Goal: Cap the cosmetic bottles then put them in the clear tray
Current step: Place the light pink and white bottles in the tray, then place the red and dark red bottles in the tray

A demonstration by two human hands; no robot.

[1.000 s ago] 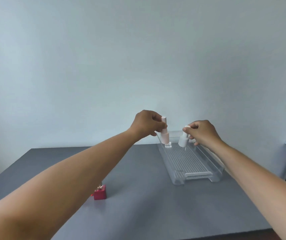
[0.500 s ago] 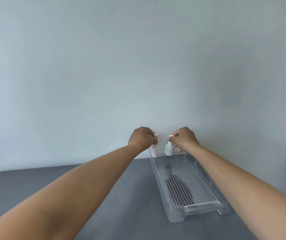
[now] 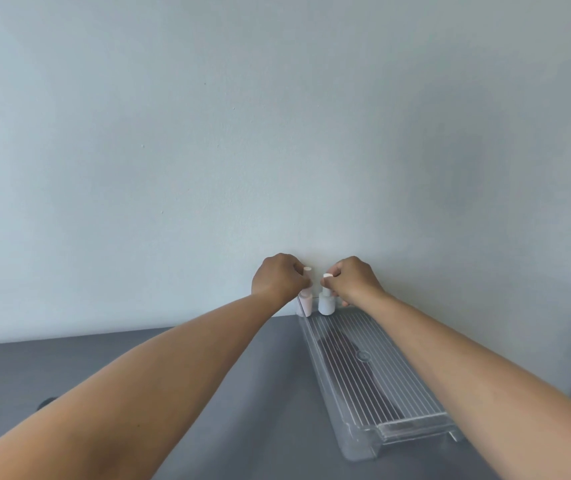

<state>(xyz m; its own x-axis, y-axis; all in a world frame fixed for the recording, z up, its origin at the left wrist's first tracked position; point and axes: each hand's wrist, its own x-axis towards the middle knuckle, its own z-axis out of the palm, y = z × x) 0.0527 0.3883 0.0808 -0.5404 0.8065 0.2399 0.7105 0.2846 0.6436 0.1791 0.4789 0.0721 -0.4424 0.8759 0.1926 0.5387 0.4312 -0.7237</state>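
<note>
your left hand [image 3: 278,280] pinches the cap of the pink bottle [image 3: 305,305], and your right hand [image 3: 355,280] pinches the cap of the white bottle [image 3: 326,304]. both bottles look capped and set upright at the far end of the clear tray [image 3: 360,445]. only letting go seems left.

At the far end of the clear tray [image 3: 325,386] you have little room. The pink bottle [image 3: 306,304] and white bottle [image 3: 326,304] stand just beside each other, your left hand [image 3: 278,278] and right hand [image 3: 355,280] grip their caps, and the wall [image 3: 207,133] rises close behind. Nearer you, the tray's ribbed floor is free from above, fenced by its long side walls. Left of the tray the grey surface [image 3: 173,348] is bare, save a small dark object [image 3: 45,402] near the left edge.
</note>
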